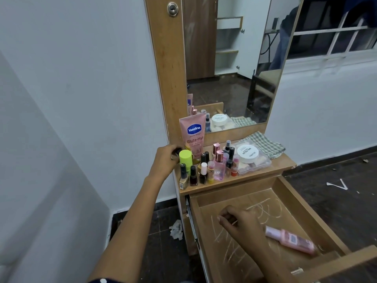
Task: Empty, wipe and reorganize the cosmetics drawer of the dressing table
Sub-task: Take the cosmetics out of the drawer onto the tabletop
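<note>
- The wooden pull-out drawer point(285, 193) of the dressing table stands open below the tabletop; its bare bottom is streaked with pale chalky scribbles.
- One pink plastic spray bottle point(290, 238) lies on its side in the drawer, toward the near right corner, just beside the right wrist.
- The right hand point(239, 222) is inside the drawer with its fingers curled in; thumb and forefinger are pressed together, and whether anything small sits between them I cannot tell.
- The left hand point(165, 158) reaches to the left end of the wooden tabletop point(283, 162), fingers wrapped around a small dark-capped item point(177, 151) just beside a lime-green capped tube point(185, 158).
- A tall pink Vaseline lotion tube point(194, 135) stands upright behind the green one, against the mirror frame.
- A cluster of small nail-polish and perfume bottles point(206, 168) crowds the tabletop's front left.
- A clear plastic box point(255, 163) carries a round white jar point(247, 153) on its lid; a green checked cloth point(265, 142) lies behind it.
- A crumpled white tissue point(176, 229) lies on the dark floor left of the drawer.
</note>
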Demonstrator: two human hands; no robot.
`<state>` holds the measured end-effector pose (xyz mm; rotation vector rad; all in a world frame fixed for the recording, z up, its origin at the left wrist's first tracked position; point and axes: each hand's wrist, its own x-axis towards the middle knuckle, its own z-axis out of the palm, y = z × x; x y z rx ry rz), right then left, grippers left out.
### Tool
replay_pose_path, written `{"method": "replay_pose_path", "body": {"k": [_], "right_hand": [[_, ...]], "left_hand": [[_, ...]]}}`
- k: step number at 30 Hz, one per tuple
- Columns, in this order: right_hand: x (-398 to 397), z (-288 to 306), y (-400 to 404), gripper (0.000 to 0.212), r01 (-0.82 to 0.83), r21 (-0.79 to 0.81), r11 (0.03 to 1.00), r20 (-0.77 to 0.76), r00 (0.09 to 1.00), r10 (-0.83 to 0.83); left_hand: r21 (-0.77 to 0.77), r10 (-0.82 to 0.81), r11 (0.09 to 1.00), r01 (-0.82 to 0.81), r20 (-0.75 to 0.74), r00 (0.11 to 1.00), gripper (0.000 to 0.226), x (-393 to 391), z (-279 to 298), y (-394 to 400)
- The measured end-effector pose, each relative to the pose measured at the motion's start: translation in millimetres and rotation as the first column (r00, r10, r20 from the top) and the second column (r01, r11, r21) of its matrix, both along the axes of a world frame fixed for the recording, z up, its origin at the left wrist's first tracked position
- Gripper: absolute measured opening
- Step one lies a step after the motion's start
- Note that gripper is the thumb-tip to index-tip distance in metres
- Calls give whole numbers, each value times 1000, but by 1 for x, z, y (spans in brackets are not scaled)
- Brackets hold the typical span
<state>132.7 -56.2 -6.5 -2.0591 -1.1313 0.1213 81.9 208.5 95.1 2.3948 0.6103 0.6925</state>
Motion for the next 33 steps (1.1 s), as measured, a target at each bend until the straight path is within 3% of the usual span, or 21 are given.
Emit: {"method": "replay_pose_path", "body": {"k": [9, 14, 18, 21, 23, 25, 28, 30, 33], "right_hand": [[-1, 5, 0, 15, -10, -38, 999, 0, 1000, 10], [1, 2, 0, 5, -16, -49, 999, -9, 1000, 15], [1, 2, 0, 5, -16, -48, 999, -8, 1000, 16], [1, 5, 0, 4, -23, -41, 999, -7, 1000, 23], [4, 8, -5, 4, 7, -41, 999, -8, 1000, -7], [13, 14, -17, 7, 100, -103, 990, 27, 995, -98], [30, 28, -51, 19, 271, -378, 885, 84, 962, -258], [41, 38, -72, 27, 343, -577, 741, 151, 937, -316], [52, 44, -89, 39, 326, -780, 535, 200, 939, -281]], "left_hand": [[-17, -4, 1000, 3, -30, 1000, 38, 2, -5, 2], [-3, 15, 1000, -15, -10, 1000, 42, -4, -6, -2], [69, 193, 977, -204, 135, 972, 32, -28, -12, -18], [57, 345, 925, -375, 289, 893, 23, -59, -22, -52], [41, 379, 907, -419, 355, 855, 19, -77, -31, -86], [87, 326, 922, -378, 355, 876, 15, -88, -42, -120], [191, 153, 960, -204, 251, 956, 13, -90, -62, -159], [194, 65, 976, -100, 179, 982, 20, -84, -70, -175], [207, -8, 978, -15, 108, 994, 25, -72, -75, -194]]}}
